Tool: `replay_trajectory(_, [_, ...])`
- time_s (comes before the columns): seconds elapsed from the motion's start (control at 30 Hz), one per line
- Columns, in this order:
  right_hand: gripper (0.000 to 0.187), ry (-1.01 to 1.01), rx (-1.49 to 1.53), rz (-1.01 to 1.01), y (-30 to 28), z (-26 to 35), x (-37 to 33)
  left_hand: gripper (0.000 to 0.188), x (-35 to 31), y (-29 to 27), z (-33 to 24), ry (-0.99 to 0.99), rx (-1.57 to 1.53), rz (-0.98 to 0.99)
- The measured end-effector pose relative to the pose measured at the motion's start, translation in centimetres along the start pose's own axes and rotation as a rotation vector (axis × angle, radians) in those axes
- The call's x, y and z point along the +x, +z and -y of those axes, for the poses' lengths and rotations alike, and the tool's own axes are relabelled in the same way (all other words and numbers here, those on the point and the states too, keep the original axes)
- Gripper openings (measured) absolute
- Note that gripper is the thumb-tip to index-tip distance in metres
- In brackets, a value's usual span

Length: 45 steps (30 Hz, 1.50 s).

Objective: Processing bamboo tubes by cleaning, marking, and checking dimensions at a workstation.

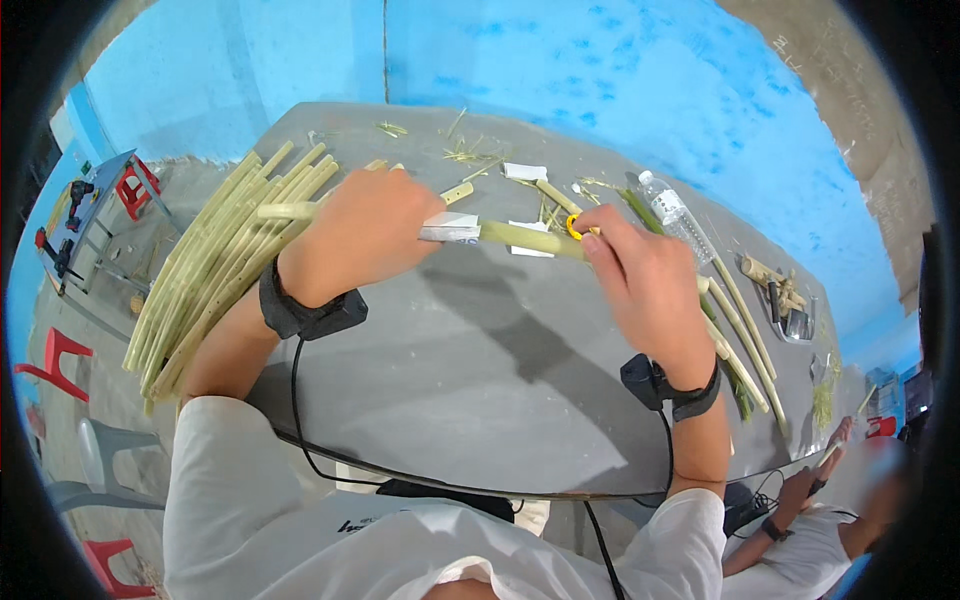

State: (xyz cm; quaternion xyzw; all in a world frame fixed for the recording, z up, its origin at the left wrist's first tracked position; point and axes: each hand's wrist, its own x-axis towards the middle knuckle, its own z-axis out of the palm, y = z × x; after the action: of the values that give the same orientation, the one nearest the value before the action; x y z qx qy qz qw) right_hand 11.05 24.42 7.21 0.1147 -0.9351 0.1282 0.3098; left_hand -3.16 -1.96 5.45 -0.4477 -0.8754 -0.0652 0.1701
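A pale green bamboo tube (530, 237) lies crosswise above the grey table (470, 380), between my two hands. My left hand (365, 225) is wrapped round its left part, and a folded strip of white paper (452, 228) sits on the tube beside the fingers. The tube's left end sticks out past my wrist. On the right, the bent fingers of my right hand (645, 275) close on the tube's other end. Next to those fingertips shows a yellow ring (574, 226); what it belongs to is hidden.
Many bamboo tubes (225, 265) lie in a pile at the left. A clear plastic bottle (675, 215), long stalks (745, 320) and a clear container (797, 325) are at the right. Paper scraps (525, 172) lie behind the tube. A co-worker (800, 540) sits lower right.
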Motion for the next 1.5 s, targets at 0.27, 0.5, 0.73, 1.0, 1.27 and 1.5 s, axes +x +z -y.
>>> replay_trajectory(0.27, [0.016,0.370,-0.111,-0.042,-4.0,-6.2,0.6,0.019,0.1,-2.8,3.9,-0.194,-0.120,-0.152])
replay_trajectory(0.5, [0.012,0.124,0.086,0.104,1.0,-0.9,0.1,0.017,0.1,0.9,0.7,0.015,-0.041,0.126])
replay_trajectory(0.73, [0.014,0.414,-0.096,0.026,-1.9,-6.1,0.9,0.016,0.3,-1.0,4.1,-0.086,-0.088,-0.095])
replay_trajectory(1.0, [0.021,0.257,-0.007,0.102,2.0,-3.5,0.5,0.018,-0.1,1.1,3.6,-0.029,-0.065,-0.100])
replay_trajectory(1.27, [0.038,0.192,-0.204,0.004,3.1,-4.7,-0.6,0.020,0.0,2.3,-0.3,0.044,-0.033,-0.047])
replay_trajectory(1.5, [0.045,0.395,-0.038,0.129,1.6,-5.3,0.5,0.018,0.2,0.6,1.5,-0.024,-0.073,-0.051])
